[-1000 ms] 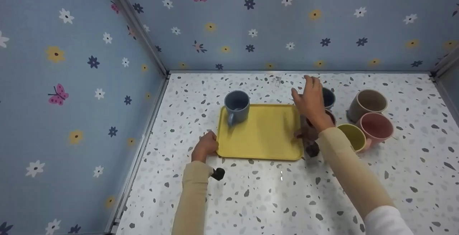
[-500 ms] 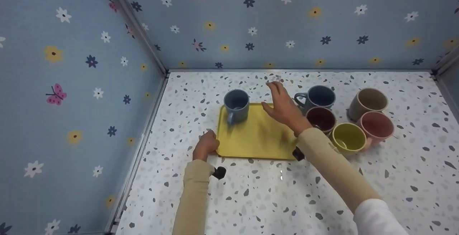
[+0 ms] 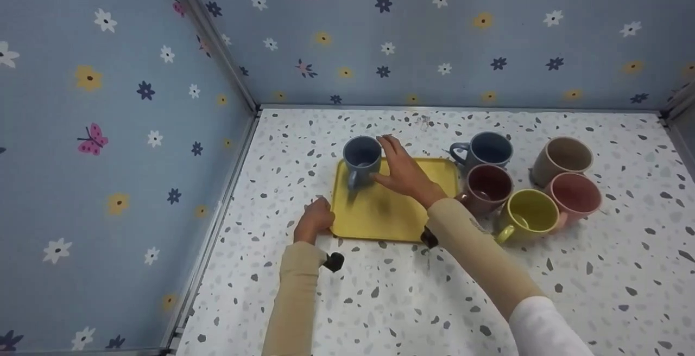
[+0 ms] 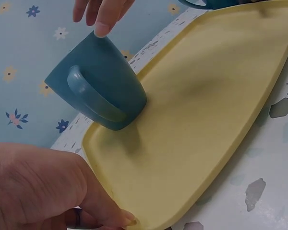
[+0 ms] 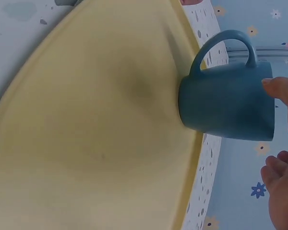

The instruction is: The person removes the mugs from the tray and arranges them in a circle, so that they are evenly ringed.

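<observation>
A yellow tray (image 3: 374, 216) lies on the speckled table. Upright on its far left corner stands a blue-grey mug (image 3: 360, 165), its handle toward the person. My left hand (image 3: 315, 219) pinches the tray's near left edge, thumb on top in the left wrist view. Over the tray, my right hand (image 3: 406, 176) is right beside the mug with its fingers loosely extended. Its thumb (image 5: 278, 88) overlaps the mug's rim in the right wrist view; whether it touches I cannot tell. Those fingers are not closed round the mug.
Right of the tray stand several mugs: a blue one (image 3: 490, 150), a dark maroon one (image 3: 487, 190), a yellow-green one (image 3: 528, 217), a pink one (image 3: 574, 196) and a beige one (image 3: 562, 160). Flowered panels (image 3: 412, 30) rise behind and at the left.
My right hand has moved left from beside the right-hand mugs, across the tray, to the blue-grey mug. The left hand stays at the tray's edge.
</observation>
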Action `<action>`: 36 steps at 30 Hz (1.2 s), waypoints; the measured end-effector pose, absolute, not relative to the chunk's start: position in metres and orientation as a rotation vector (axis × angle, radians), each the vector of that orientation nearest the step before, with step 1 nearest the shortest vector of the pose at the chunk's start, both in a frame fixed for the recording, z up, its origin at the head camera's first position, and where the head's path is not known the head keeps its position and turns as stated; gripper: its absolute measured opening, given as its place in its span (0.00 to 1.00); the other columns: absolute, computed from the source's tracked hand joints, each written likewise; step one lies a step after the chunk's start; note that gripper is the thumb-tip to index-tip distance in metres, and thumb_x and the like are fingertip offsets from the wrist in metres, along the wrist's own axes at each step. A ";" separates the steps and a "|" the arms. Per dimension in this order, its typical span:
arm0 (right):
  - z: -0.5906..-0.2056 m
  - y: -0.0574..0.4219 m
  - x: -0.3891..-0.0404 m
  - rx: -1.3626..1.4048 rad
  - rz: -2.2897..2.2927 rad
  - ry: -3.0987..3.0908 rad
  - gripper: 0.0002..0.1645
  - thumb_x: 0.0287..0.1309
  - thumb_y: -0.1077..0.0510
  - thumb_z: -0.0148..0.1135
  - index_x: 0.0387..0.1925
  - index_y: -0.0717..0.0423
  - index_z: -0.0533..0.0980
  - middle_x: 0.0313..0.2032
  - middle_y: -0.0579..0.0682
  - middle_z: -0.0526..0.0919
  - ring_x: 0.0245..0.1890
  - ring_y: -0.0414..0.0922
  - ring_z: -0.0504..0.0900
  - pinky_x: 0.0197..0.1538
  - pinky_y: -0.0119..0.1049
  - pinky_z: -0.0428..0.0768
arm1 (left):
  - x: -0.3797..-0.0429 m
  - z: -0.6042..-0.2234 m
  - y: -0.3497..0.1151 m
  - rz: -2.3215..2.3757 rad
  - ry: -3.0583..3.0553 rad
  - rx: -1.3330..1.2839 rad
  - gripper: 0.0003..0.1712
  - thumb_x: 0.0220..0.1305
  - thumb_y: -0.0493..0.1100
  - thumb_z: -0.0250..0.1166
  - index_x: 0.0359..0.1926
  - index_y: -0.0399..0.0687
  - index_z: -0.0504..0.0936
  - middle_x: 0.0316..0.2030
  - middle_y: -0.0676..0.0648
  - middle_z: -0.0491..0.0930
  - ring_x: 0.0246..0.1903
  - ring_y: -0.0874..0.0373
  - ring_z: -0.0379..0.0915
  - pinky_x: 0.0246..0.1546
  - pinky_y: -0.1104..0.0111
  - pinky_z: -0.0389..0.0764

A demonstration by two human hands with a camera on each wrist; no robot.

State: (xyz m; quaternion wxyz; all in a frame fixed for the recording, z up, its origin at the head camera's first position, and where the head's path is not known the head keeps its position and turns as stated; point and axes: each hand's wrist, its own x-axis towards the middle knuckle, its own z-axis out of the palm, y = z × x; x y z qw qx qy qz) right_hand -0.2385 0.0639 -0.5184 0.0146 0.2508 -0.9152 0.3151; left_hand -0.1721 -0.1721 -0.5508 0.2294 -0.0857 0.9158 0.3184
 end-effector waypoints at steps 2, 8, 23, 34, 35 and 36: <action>-0.522 0.058 -0.240 0.760 1.029 -2.849 0.53 0.55 0.47 0.66 0.73 0.57 0.48 0.71 0.60 0.51 0.69 0.56 0.60 0.65 0.50 0.65 | -0.172 -0.551 -0.173 0.875 2.529 -0.241 0.05 0.53 0.32 0.49 0.32 0.44 0.66 0.29 0.46 0.66 0.33 0.50 0.63 0.33 0.66 0.64; -0.528 0.043 -0.244 0.697 1.162 -2.859 0.55 0.57 0.39 0.62 0.74 0.54 0.44 0.74 0.58 0.45 0.71 0.55 0.56 0.67 0.51 0.63 | -0.169 -0.552 -0.171 0.884 2.517 -0.264 0.05 0.53 0.33 0.50 0.32 0.44 0.66 0.30 0.47 0.66 0.36 0.50 0.64 0.37 0.65 0.65; -0.525 0.036 -0.256 0.750 1.141 -2.933 0.57 0.58 0.39 0.60 0.75 0.51 0.38 0.76 0.53 0.38 0.75 0.51 0.41 0.73 0.48 0.49 | -0.167 -0.551 -0.171 0.949 2.508 -0.267 0.08 0.51 0.32 0.51 0.35 0.41 0.69 0.36 0.43 0.71 0.47 0.44 0.68 0.48 0.59 0.70; -0.512 0.037 -0.258 0.715 1.138 -3.047 0.57 0.53 0.38 0.65 0.75 0.47 0.44 0.72 0.56 0.49 0.72 0.53 0.50 0.69 0.51 0.58 | -0.169 -0.551 -0.173 0.944 2.492 -0.288 0.06 0.52 0.32 0.50 0.32 0.44 0.66 0.32 0.47 0.67 0.34 0.52 0.65 0.32 0.67 0.64; -0.511 0.038 -0.258 0.696 1.141 -3.048 0.58 0.51 0.38 0.67 0.75 0.46 0.45 0.71 0.56 0.51 0.71 0.53 0.51 0.68 0.51 0.60 | -0.169 -0.551 -0.173 0.939 2.491 -0.292 0.06 0.53 0.33 0.50 0.32 0.45 0.66 0.32 0.47 0.67 0.34 0.52 0.64 0.32 0.67 0.64; -0.510 0.039 -0.257 0.678 1.144 -3.050 0.60 0.49 0.37 0.68 0.75 0.45 0.45 0.70 0.56 0.52 0.70 0.53 0.53 0.67 0.51 0.61 | -0.169 -0.551 -0.173 0.928 2.491 -0.293 0.05 0.53 0.33 0.50 0.33 0.45 0.66 0.32 0.47 0.67 0.35 0.52 0.64 0.33 0.67 0.64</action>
